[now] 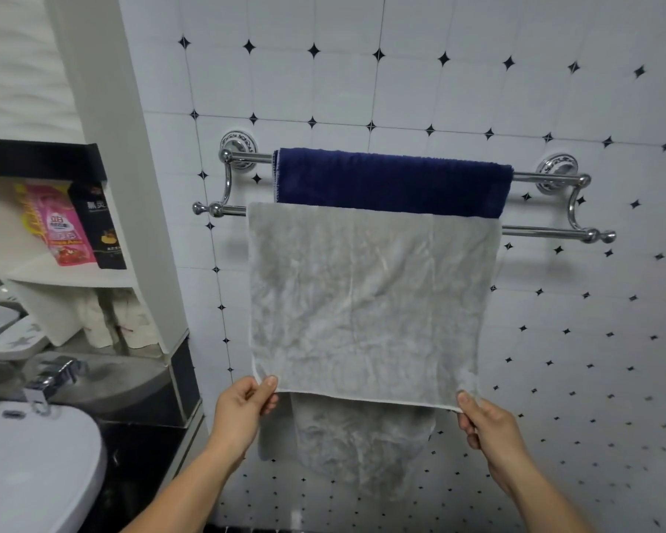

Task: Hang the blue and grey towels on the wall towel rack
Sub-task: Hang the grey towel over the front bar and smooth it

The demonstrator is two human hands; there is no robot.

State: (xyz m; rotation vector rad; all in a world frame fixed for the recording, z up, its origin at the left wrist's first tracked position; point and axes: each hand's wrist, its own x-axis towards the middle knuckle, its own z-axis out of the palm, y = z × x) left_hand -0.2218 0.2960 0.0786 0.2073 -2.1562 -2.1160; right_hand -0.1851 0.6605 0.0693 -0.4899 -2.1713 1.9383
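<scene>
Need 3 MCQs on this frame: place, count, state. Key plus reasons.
1. The blue towel hangs on: A) upper bar B) lower bar C) neither
2. Bars on the towel rack: A) one B) two C) four
3. The left hand: A) pinches a grey towel corner B) grips the blue towel C) holds nothing
Key: 1 A, it drapes over the upper bar. 2 B, two chrome bars show at each end. 3 A, thumb and finger pinch the lower corner; the right hand pinches the other.

Bare rack ends [546, 178] beside both towels [370, 302].
</scene>
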